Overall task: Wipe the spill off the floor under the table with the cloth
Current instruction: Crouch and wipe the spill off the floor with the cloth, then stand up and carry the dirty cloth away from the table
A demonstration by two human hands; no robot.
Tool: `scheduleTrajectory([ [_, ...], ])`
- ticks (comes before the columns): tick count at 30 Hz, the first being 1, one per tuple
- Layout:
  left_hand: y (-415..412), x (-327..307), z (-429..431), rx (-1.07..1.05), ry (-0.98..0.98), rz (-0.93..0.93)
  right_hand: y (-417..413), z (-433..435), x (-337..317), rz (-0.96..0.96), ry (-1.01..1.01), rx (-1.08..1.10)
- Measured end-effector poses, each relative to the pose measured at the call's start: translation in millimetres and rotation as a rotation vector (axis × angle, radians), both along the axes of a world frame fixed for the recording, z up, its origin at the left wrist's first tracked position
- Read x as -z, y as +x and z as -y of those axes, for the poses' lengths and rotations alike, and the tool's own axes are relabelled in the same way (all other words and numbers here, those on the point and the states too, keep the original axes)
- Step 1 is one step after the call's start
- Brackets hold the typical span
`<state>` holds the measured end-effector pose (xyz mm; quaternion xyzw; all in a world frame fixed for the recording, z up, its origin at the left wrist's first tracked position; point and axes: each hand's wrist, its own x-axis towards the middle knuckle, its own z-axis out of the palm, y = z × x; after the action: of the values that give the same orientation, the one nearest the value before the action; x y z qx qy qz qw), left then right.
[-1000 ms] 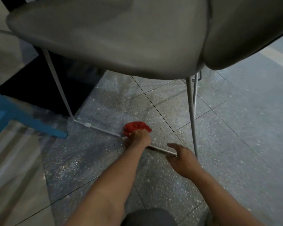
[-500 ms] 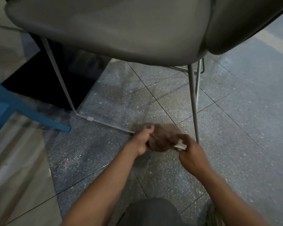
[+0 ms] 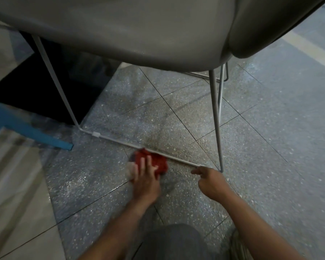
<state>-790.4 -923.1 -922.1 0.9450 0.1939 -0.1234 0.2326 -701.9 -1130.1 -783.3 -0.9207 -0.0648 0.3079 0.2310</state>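
Since half a second ago, your two hands have separated: they were bunching the cloth between them, and now only the left hand (image 3: 146, 180) is on it. The red cloth (image 3: 159, 162) has been spread out and set down on the terrazzo floor (image 3: 270, 147).

1. Left hand: fingers are straight and laid flat across the cloth, pressing it down. A flat palm loads a wide area of fabric, which suits a wiping stroke.
2. Right hand (image 3: 211, 182): it has released the cloth and sits just to the right of it, well clear of the stroke. Its fingers are curled under and one digit reaches toward the floor rail (image 3: 116, 140) of the grey chair (image 3: 120, 34). You cannot tell whether it touches or grasps the rail; it probably serves as a brace.
3. Cloth position: under the left fingers, protruding ahead and to the right of them, with its far edge against the near side of the rail.
4. A darker smear (image 3: 163, 136) lies on the tile just beyond the rail. If that is the spill, the cloth has not yet covered it.
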Motion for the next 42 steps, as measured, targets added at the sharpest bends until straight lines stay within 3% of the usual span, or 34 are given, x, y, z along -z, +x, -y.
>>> scheduleTrajectory([
  [2, 11, -16, 40, 0.092, -0.049, -0.058, 4, -1, -1, 0.018, -0.014, 0.000],
  [5, 27, -23, 65, 0.137, -0.142, 0.040, 7, -3, -3, 0.063, -0.012, -0.033],
  [7, 31, -25, 66, 0.105, -0.496, -0.127, 9, -4, -2, 0.074, 0.027, -0.030],
  [9, 28, -46, 63, -0.195, -0.923, -0.152, 13, -5, -2, 0.082, 0.071, 0.005],
  [11, 31, -67, 39, -0.509, -1.179, -0.072, 15, -8, -5, 0.119, 0.116, 0.027],
  [13, 35, -79, -2, -0.794, -1.311, -0.062, 15, -11, -9, 0.160, 0.207, 0.065],
  [15, 40, -99, -58, -0.934, -1.372, 0.023, 16, -11, -13, 0.165, 0.281, 0.108],
  [17, 56, -119, -112, -0.962, -1.208, 0.192, 18, -9, -11, 0.156, 0.269, 0.098],
  [19, 79, -123, -147, -0.882, -0.849, 0.246, 21, -5, -7, 0.130, 0.187, 0.038],
  [21, 101, -115, -154, -0.745, -0.497, 0.150, 21, -3, -2, 0.085, 0.077, -0.039],
  [25, 118, -90, -86, -0.320, -0.116, -0.170, 21, 11, 7, 0.012, -0.032, -0.092],
  [27, 118, -87, -25, -0.109, -0.070, -0.239, 24, 21, 8, 0.013, -0.074, -0.083],
  [31, 120, -83, 74, 0.090, -0.150, -0.310, 23, 50, 10, -0.034, -0.192, -0.085],
  [35, 117, -90, 95, 0.117, -0.573, -0.295, 19, 73, 14, -0.114, -0.284, -0.092],
  [37, 96, -87, 88, 0.166, -0.676, -0.301, 17, 79, 12, -0.110, -0.287, -0.076],
  [40, 37, -64, 57, 0.328, -0.462, -0.367, 16, 75, 10, -0.116, -0.288, -0.088],
  [42, -10, -43, 24, 0.360, -0.371, -0.261, 16, 64, 10, -0.131, -0.285, -0.124],
])
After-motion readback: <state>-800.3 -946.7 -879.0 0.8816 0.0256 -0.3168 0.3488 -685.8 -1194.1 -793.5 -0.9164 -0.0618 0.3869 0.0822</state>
